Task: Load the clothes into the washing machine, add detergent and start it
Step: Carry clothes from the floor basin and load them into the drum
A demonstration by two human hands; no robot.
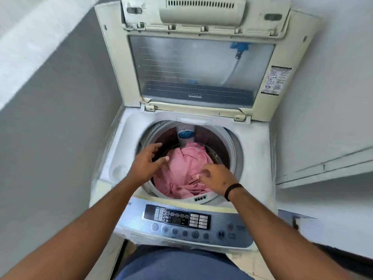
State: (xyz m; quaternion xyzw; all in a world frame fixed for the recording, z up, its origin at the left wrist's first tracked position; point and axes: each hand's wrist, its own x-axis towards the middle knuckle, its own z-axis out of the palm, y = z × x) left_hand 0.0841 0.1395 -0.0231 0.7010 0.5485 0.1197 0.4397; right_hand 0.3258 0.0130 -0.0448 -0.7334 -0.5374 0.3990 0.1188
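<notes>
**Clothes in, detergent and start still ahead**

We hold our left hand (pixel 148 160) spread above the drum (pixel 230 150), gripping nothing. Our right hand (pixel 214 177) rests on the pink clothes (pixel 187 168) inside; its fingers are hidden. No detergent shows, and the control panel (pixel 181 219) sits untouched. The lid (pixel 201 67) stands open; its labels are unreadable.

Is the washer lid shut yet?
No, the lid stands raised behind the drum, where the pink cloth lies exposed under the left hand and right hand.
</notes>
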